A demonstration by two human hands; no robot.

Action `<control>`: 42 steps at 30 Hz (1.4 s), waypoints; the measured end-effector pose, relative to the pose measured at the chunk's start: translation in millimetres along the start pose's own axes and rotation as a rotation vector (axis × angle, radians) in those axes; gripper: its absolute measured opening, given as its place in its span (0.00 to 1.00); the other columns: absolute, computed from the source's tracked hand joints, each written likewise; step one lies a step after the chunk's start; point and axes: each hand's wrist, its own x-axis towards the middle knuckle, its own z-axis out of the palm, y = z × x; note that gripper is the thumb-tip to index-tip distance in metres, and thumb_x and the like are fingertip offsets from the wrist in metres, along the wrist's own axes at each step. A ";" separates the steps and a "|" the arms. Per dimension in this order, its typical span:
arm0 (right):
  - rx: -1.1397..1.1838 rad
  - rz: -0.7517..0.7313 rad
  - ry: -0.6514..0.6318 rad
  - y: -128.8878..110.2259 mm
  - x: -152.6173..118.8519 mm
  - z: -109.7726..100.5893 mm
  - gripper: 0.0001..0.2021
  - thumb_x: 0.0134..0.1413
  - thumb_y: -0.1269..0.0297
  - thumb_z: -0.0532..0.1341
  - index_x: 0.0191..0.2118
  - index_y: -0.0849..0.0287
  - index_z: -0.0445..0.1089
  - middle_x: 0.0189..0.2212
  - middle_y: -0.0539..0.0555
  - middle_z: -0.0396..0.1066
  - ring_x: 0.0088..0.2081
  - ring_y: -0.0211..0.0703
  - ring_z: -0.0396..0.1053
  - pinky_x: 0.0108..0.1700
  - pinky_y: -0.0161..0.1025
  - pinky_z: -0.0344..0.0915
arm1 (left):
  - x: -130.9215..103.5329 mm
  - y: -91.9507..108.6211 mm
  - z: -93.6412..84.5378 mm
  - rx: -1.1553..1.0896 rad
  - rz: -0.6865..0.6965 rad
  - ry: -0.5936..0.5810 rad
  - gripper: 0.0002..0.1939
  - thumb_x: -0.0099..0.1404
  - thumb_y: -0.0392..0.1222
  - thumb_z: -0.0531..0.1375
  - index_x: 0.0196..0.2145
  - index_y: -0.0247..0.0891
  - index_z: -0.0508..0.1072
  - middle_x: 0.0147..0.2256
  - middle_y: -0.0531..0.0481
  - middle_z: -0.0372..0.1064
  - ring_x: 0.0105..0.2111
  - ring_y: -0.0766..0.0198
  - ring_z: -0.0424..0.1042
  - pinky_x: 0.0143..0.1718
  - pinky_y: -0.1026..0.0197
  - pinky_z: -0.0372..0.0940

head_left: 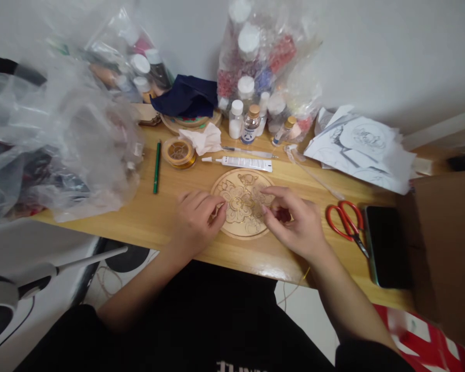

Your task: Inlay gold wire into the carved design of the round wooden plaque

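A round wooden disc (237,230) with a raised gold-line flower pattern lies on the table in front of me. My left hand (197,219) is at the disc's left edge, thumb and index finger pinched together; whatever they hold is too thin to make out. Over the right part of the disc is my right hand (296,219), its thumb and index fingertips a little apart, with nothing clearly visible between them. A thin gold wire (305,276) hangs at the table's front edge beside my right forearm. Motion slightly blurs both hands.
Behind the disc lie a white glue tube (248,164), a pen (251,152) and a spool of gold wire (179,153). A green pencil (157,168) is to the left. Red-handled scissors (346,222) and a phone (387,245) lie right. Several small bottles (250,126) stand behind.
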 end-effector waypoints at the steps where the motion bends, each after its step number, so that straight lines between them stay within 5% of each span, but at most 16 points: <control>1: -0.004 -0.004 0.001 0.0 0.0 0.0 0.11 0.57 0.69 0.60 0.46 0.57 0.69 0.20 0.42 0.64 0.18 0.29 0.60 0.22 0.29 0.59 | -0.4 0.0 0.4 -0.001 -0.001 -0.002 0.05 0.68 0.37 0.57 0.33 0.39 0.70 0.24 0.55 0.69 0.27 0.64 0.68 0.33 0.57 0.58; 7: -0.010 -0.009 -0.012 -0.7 1.0 -2.8 0.09 0.57 0.71 0.60 0.44 0.59 0.70 0.19 0.42 0.63 0.18 0.29 0.60 0.23 0.28 0.58 | -0.7 0.5 1.0 -0.045 0.005 -0.020 0.05 0.68 0.36 0.56 0.33 0.38 0.68 0.27 0.52 0.70 0.29 0.63 0.67 0.35 0.58 0.60; 12: 0.196 0.088 -0.104 3.8 6.7 -14.9 0.07 0.60 0.68 0.59 0.43 0.58 0.72 0.18 0.42 0.59 0.18 0.29 0.58 0.22 0.28 0.56 | 19.9 -1.0 -8.9 -0.314 0.090 -0.270 0.07 0.67 0.35 0.55 0.29 0.37 0.66 0.26 0.54 0.66 0.27 0.68 0.64 0.30 0.64 0.58; 16: 0.355 0.220 -0.457 8.1 13.3 -44.0 0.09 0.60 0.62 0.60 0.42 0.59 0.73 0.21 0.46 0.66 0.23 0.32 0.63 0.25 0.30 0.60 | 32.5 0.9 -14.8 -0.470 0.218 -0.412 0.10 0.66 0.34 0.54 0.26 0.37 0.63 0.24 0.55 0.64 0.26 0.69 0.63 0.30 0.65 0.57; 19: 0.458 0.212 -0.805 6.4 19.3 -70.0 0.13 0.58 0.58 0.62 0.44 0.60 0.73 0.34 0.54 0.76 0.35 0.38 0.73 0.39 0.36 0.69 | 22.6 3.9 -10.3 -0.499 0.436 -0.308 0.12 0.67 0.35 0.52 0.25 0.37 0.64 0.23 0.54 0.63 0.25 0.68 0.61 0.29 0.63 0.55; 22: 0.242 0.327 -0.744 2.1 30.4 -79.4 0.15 0.60 0.53 0.60 0.44 0.57 0.75 0.39 0.55 0.78 0.40 0.42 0.74 0.43 0.39 0.69 | 2.8 4.7 1.5 -0.437 0.714 -0.082 0.14 0.65 0.36 0.52 0.22 0.37 0.62 0.21 0.53 0.60 0.24 0.66 0.57 0.26 0.60 0.51; 25: -0.067 0.417 -0.526 0.4 48.4 -65.0 0.16 0.63 0.52 0.56 0.40 0.56 0.76 0.35 0.53 0.77 0.34 0.42 0.72 0.37 0.39 0.66 | -11.0 2.7 13.8 -0.426 0.876 -0.035 0.14 0.65 0.36 0.53 0.21 0.37 0.62 0.21 0.53 0.57 0.23 0.66 0.57 0.26 0.60 0.50; 29: -0.365 0.264 -0.407 -2.5 79.1 -26.0 0.12 0.63 0.59 0.57 0.42 0.58 0.76 0.38 0.56 0.76 0.39 0.46 0.71 0.41 0.41 0.65 | -12.8 -2.6 20.9 -0.460 0.876 -0.074 0.12 0.64 0.35 0.54 0.22 0.37 0.64 0.22 0.53 0.57 0.24 0.65 0.58 0.26 0.61 0.52; 36: -0.743 0.107 -0.558 -26.1 122.0 34.8 0.12 0.64 0.67 0.55 0.44 0.63 0.76 0.41 0.61 0.74 0.44 0.50 0.70 0.44 0.42 0.62 | -11.4 -9.8 24.9 -0.447 0.842 -0.072 0.11 0.63 0.38 0.56 0.23 0.37 0.64 0.22 0.54 0.60 0.25 0.65 0.62 0.27 0.60 0.54; 42: -0.767 0.087 -0.567 -18.9 127.8 56.8 0.12 0.63 0.68 0.57 0.47 0.64 0.76 0.44 0.62 0.75 0.46 0.52 0.71 0.46 0.43 0.63 | -16.4 -10.5 31.0 -0.399 0.882 -0.233 0.09 0.63 0.37 0.54 0.24 0.37 0.64 0.23 0.54 0.63 0.25 0.65 0.65 0.27 0.60 0.54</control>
